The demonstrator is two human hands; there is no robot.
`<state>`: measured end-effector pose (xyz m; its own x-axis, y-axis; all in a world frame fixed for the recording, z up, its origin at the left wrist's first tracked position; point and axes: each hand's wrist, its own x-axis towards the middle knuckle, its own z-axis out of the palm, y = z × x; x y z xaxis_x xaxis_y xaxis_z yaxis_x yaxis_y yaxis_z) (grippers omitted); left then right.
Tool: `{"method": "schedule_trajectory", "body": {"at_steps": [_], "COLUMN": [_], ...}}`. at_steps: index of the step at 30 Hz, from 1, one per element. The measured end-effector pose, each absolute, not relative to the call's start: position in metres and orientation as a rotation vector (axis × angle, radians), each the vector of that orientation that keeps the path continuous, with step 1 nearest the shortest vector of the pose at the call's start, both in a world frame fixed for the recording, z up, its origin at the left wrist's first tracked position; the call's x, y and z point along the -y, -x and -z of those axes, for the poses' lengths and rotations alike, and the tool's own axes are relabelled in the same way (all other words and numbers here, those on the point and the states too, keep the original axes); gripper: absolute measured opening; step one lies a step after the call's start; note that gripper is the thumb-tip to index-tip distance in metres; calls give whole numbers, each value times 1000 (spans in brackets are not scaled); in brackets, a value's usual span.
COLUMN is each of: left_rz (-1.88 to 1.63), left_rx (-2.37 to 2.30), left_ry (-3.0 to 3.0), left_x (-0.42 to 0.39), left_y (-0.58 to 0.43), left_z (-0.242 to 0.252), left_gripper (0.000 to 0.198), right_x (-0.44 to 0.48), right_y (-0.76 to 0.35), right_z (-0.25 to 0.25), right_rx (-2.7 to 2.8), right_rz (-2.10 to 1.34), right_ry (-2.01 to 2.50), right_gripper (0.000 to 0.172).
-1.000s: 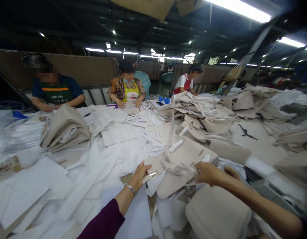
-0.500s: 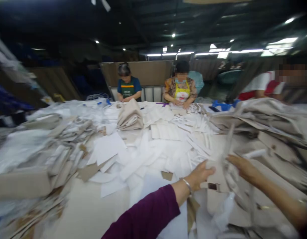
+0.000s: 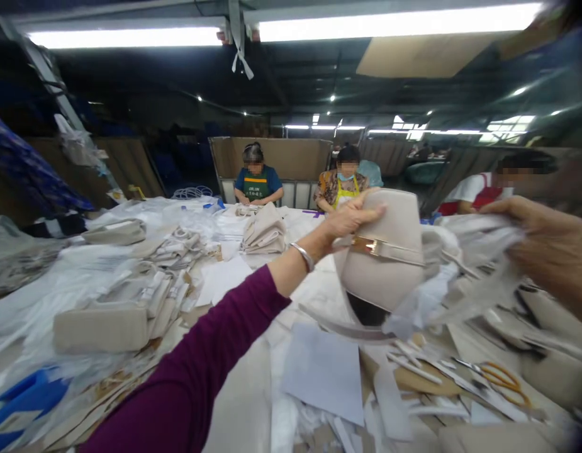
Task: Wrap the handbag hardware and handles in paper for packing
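Observation:
A beige handbag with a gold clasp on its strap hangs tilted above the table, its dark inside partly showing. My left hand grips the bag's upper left edge, thumb on the front panel. At the right, my right hand is closed around a bunch of pale wrapping and strap material beside the bag. A crumpled translucent wrapping piece dangles at the bag's lower right. Below it lie white paper sheets.
Orange-handled scissors lie among scraps at right. Stacked beige bag pieces and a blue object are at left. Two people work across the table; another person is at far right. A folded beige stack stands mid-table.
Both hands have risen from the pile at right, and the handbag is now lifted over the table. The view has tilted up, bringing overhead lamps into sight.

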<state>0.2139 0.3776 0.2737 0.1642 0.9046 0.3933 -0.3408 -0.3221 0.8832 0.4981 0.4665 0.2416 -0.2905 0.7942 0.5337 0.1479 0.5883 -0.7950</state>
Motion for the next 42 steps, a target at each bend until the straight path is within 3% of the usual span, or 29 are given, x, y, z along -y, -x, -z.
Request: {"method": "schedule_trajectory", "body": {"at_steps": [3,7,9,12,14,17,19,22,25,29,32,35,38,42], "left_rz": [-1402,-1509,-1545,-1583,-1498,-1010,-616,-322,-247,-563,-860,-1193,-1000,-1005], "left_rx": [-737,-1052,-1203,-1373,-1409,-1258,-1071,-928,-1070,-1458,-1628,-1882,-1663,-1476], "left_ry": [-1410,-1257,-1090,-856,-834,-1026,-1163,-1332,-1605,-1866,-1861,-1644,-1280,-1038], "left_x": [-306,-208,-163,-107,-82,-68,-77,-109,-150,-177,-157,-93,-10,58], "left_y": [-160,-96,-63,-12,22,67,90,110,112,110,118,121,102,59], "left_z": [-312,-338,-341,-333,-317,-276,-238,-174,-122,-93,-84,-59,-19,11], "left_gripper": [38,39,47,52,47,33,33,25,16,8,14,18,36,36], "right_x": [-416,-336,-285,-196,-139,-75,-51,-38,-46,-66,-83,-96,-101,-91], "right_y": [-455,-380,-348,-307,-283,-243,-210,-148,-84,-31,-23,-32,-47,-69], "right_z": [-276,-277,-275,-281,-288,-289,-275,-232,-174,-106,-71,-45,-22,-2], "right_rx": [1863,2292,2475,2683,2782,2936,3046,3196,3340,3293,3115,2860,2405,1549], "right_rz": [-484,-190,-70,-211,-354,-401,-369,-268,-183,-181,-339,-697,-1287,-1966], "right_ry": [898,727,556,307,188,80,102,304,669,1249,1599,1678,1573,1314], "right_gripper": [33,50,43,13,8,12,18,24,30,34,32,32,36,45]}}
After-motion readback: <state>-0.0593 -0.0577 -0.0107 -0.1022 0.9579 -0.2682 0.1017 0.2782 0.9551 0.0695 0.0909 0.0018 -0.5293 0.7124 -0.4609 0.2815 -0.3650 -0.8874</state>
